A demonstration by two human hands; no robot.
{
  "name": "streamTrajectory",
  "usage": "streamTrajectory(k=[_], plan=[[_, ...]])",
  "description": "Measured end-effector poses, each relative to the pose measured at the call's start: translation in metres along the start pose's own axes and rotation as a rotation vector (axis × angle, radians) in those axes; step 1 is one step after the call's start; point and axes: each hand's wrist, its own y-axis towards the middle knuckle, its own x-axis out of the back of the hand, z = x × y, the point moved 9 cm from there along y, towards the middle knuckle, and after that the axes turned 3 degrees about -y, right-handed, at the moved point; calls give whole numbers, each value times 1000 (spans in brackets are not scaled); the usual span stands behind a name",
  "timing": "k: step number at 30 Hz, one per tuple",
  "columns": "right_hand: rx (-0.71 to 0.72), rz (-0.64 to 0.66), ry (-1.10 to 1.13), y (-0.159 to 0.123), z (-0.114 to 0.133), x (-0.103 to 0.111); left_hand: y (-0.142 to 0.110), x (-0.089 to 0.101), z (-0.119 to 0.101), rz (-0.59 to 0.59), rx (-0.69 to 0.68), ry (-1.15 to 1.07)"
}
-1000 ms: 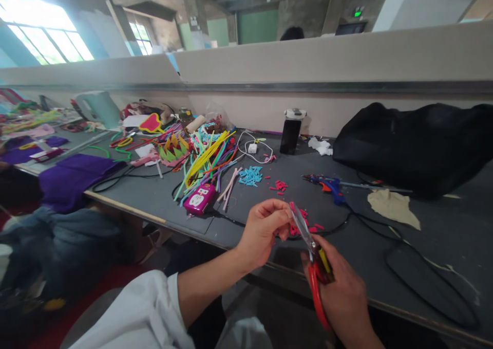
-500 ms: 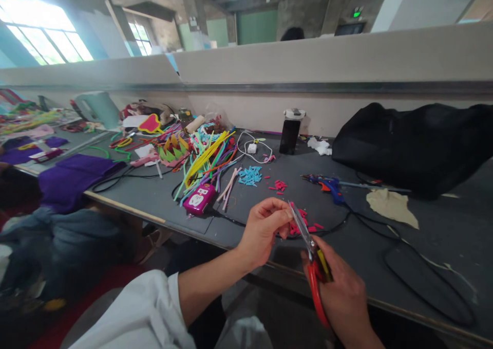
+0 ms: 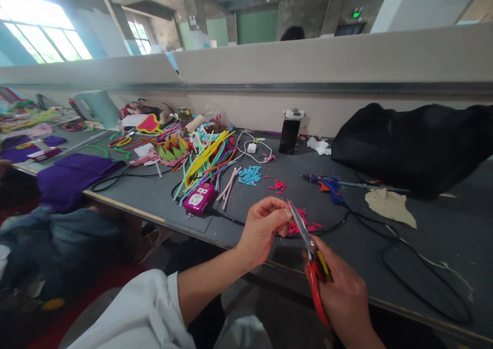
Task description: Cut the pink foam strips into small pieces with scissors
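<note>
My right hand (image 3: 341,287) grips a pair of scissors (image 3: 302,224) with red and yellow handles, the blades pointing up and to the left. Beside the blade tips, my left hand (image 3: 262,228) is closed in a pinch. Whatever lies between its fingertips is too small or hidden to make out. Behind the blades, small red-pink cut pieces (image 3: 316,226) lie in a pile on the dark table, partly covered by my hand and the scissors. Farther back are a smaller group of red pieces (image 3: 278,185) and a heap of blue pieces (image 3: 250,176).
A bundle of coloured pipe cleaners (image 3: 206,156) lies left of centre, near a purple power box (image 3: 199,199). To the right are a blue glue gun (image 3: 334,189) with its black cord, a beige scrap (image 3: 390,206) and a black bag (image 3: 408,148). A dark bottle (image 3: 289,133) stands at the back.
Both hands and the scissors keep nearly the same position. The blades look slightly closer together; otherwise only a small shift of the view shows.
</note>
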Motion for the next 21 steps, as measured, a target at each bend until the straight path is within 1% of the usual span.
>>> streamTrajectory(k=[9, 13, 18, 21], plan=[[20, -17, -25, -7, -3, -4, -1, 0, 1, 11, 5, -19], [5, 1, -12, -8, -5, -6, -1, -1, 1, 5, 13, -32], [54, -50, -10, -7, 2, 0, -2, -3, 0, 16, 28, -46], [44, -40, -24, -4, 3, 0, -2, -4, 0, 13, 23, -63]])
